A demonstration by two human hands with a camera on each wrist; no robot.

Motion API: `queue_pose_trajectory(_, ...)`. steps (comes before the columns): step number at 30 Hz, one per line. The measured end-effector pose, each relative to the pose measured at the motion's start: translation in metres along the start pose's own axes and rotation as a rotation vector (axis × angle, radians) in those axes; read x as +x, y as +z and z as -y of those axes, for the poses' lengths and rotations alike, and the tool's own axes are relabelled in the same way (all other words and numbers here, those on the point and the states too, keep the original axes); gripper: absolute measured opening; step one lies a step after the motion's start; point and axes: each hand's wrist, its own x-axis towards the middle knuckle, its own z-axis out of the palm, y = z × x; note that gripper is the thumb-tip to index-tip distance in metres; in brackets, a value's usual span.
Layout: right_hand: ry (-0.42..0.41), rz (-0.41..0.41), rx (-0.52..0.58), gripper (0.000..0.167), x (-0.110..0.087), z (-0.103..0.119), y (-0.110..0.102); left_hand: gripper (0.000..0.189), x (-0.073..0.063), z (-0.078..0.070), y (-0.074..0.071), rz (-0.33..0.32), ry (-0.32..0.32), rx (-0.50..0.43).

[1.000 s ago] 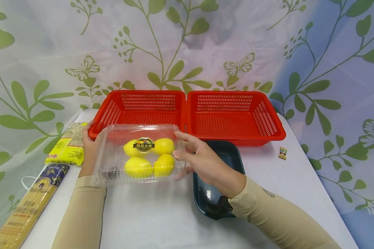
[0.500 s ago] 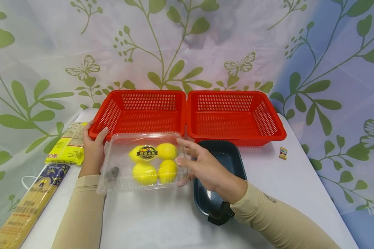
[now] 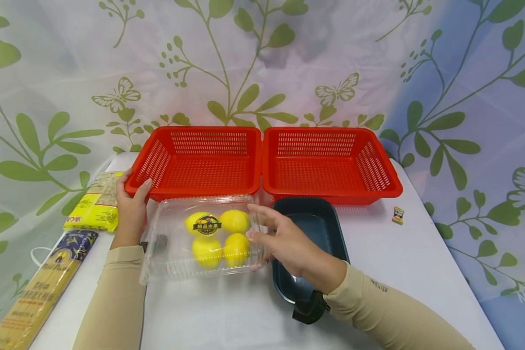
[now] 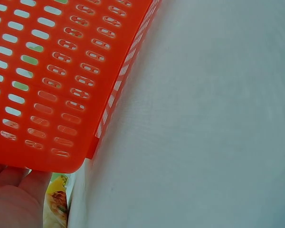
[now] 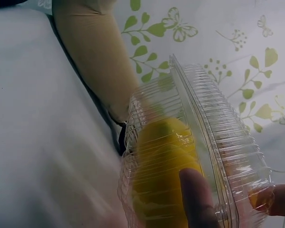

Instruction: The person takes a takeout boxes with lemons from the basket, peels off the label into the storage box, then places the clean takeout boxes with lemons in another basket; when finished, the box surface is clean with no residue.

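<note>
My right hand (image 3: 288, 243) grips the right end of a clear plastic fruit box (image 3: 172, 257). Several yellow lemons (image 3: 207, 252) lie inside, and a dark round label sits on its lid. From the right wrist view, the lidded box (image 5: 213, 137) appears side-on, with a thumb (image 5: 197, 197) on one side and a finger on the other. My left hand (image 3: 130, 209) holds the front left corner of the left red basket (image 3: 201, 167). In the left wrist view, fingers (image 4: 35, 183) of that hand meet the corner of the red basket (image 4: 42, 164).
Beside the left basket stands a second red basket (image 3: 332, 172). A dark blue tray (image 3: 308, 218) lies partly under my right wrist. At left are a yellow food bag (image 3: 96, 204) and a long noodle pack (image 3: 43, 291). A tiny snack packet (image 3: 397, 215) lies far right.
The fruit box has moved down and slightly right in my right hand, away from the left basket. My left hand stays at the basket corner, its thumb now visible over the rim.
</note>
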Motion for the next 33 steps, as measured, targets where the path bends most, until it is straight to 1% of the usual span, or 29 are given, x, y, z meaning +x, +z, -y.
queue_pose_trajectory(5,0.013,-0.003,-0.021,0.068,0.001,-0.006,0.001,0.077,0.001,0.002,-0.002,-0.003,-0.005,0.002)
queue_pose_trajectory(9,0.019,-0.017,-0.064,0.069,0.001,-0.009,0.003,0.081,0.000,0.003,-0.003,-0.010,-0.028,0.008)
queue_pose_trajectory(13,0.011,-0.032,-0.119,0.070,0.001,-0.010,0.006,0.079,0.000,0.002,-0.002,-0.012,-0.032,0.019)
queue_pose_trajectory(19,-0.020,-0.024,-0.147,0.070,0.001,-0.012,0.009,0.084,0.000,0.000,-0.002,-0.010,-0.042,0.047)
queue_pose_trajectory(24,-0.027,-0.023,-0.179,0.072,0.001,-0.012,0.011,0.080,0.000,0.001,-0.003,-0.010,-0.041,0.057)
queue_pose_trajectory(28,-0.007,-0.030,-0.195,0.075,0.000,-0.012,0.014,0.079,0.000,0.002,-0.003,-0.011,-0.042,0.055)
queue_pose_trajectory(33,0.017,-0.019,-0.194,0.076,0.000,-0.014,0.016,0.078,0.000,0.002,-0.003,-0.014,-0.037,0.057)
